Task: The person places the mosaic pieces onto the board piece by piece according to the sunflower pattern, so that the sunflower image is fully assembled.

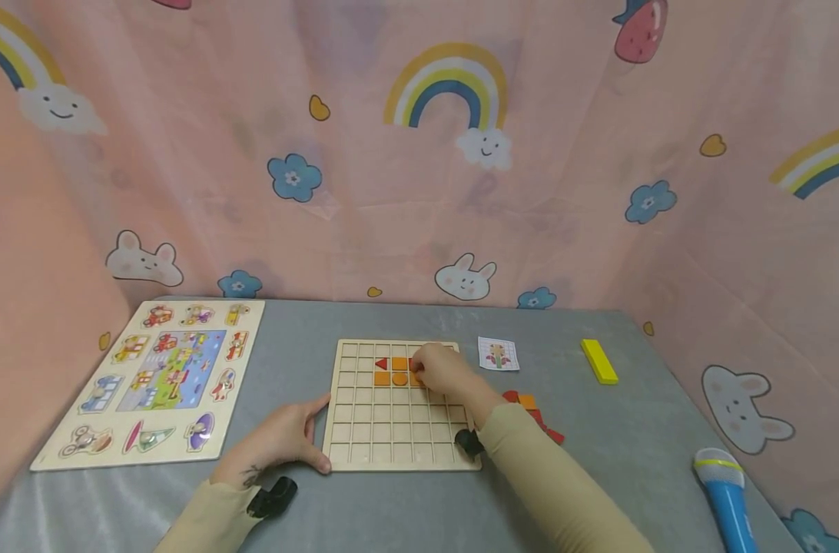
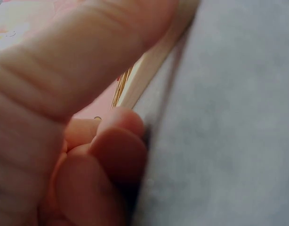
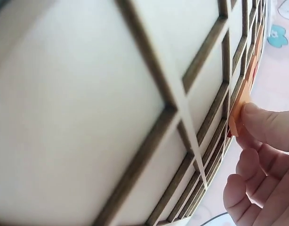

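A square wooden grid board (image 1: pixel 399 438) lies flat on the grey table. Toward its far side sit a red triangle (image 1: pixel 381 364), an orange square (image 1: pixel 399 363) and an orange circle piece (image 1: pixel 399 379), with another orange square (image 1: pixel 381 378) at the left. My right hand (image 1: pixel 450 376) reaches over the board, its thumb and finger pinching an orange tile (image 3: pixel 239 108) at the cells beside these pieces; part of the tile is hidden by the fingers. Against the board's left edge my left hand (image 1: pixel 277 439) rests with thumb and index finger spread apart.
Loose red and orange pieces (image 1: pixel 527 402) lie right of the board, partly behind the right forearm. Beyond them are a pattern card (image 1: pixel 499 354) and a yellow block (image 1: pixel 599 362). A vehicle puzzle board (image 1: pixel 252 326) is at left, a blue toy microphone (image 1: pixel 727 499) at front right.
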`<control>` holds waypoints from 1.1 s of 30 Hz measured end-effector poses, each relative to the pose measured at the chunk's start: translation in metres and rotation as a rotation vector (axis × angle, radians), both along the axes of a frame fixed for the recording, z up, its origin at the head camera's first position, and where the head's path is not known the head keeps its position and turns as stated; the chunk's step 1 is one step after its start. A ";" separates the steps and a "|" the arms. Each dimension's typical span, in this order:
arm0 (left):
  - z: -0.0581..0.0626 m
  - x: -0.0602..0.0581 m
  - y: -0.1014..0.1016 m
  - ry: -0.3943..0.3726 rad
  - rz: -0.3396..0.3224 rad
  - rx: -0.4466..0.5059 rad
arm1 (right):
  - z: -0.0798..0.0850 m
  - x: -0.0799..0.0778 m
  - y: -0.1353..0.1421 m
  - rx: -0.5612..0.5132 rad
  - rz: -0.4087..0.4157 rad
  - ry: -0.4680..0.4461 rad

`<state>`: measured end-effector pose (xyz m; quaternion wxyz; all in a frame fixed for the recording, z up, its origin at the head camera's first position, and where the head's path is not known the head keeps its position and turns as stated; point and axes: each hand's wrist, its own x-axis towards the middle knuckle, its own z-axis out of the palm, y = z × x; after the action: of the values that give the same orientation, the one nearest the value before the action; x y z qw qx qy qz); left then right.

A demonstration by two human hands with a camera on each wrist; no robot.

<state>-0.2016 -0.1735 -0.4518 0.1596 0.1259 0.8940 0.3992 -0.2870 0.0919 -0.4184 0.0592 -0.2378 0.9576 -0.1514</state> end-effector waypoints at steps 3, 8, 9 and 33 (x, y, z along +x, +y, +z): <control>0.000 0.000 0.000 -0.002 -0.008 0.002 | 0.001 0.003 0.001 -0.022 -0.010 0.017; 0.001 0.001 0.000 -0.007 -0.020 0.007 | 0.018 0.012 0.021 -0.114 -0.064 0.061; 0.001 0.001 0.000 -0.009 -0.020 0.010 | 0.022 0.014 0.029 -0.125 -0.069 0.080; 0.000 0.000 0.000 -0.010 0.011 -0.011 | -0.009 0.056 0.161 0.050 -0.223 0.016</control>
<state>-0.2018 -0.1731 -0.4517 0.1625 0.1183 0.8961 0.3957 -0.2307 0.2526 -0.4274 0.0402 -0.1296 0.9820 -0.1311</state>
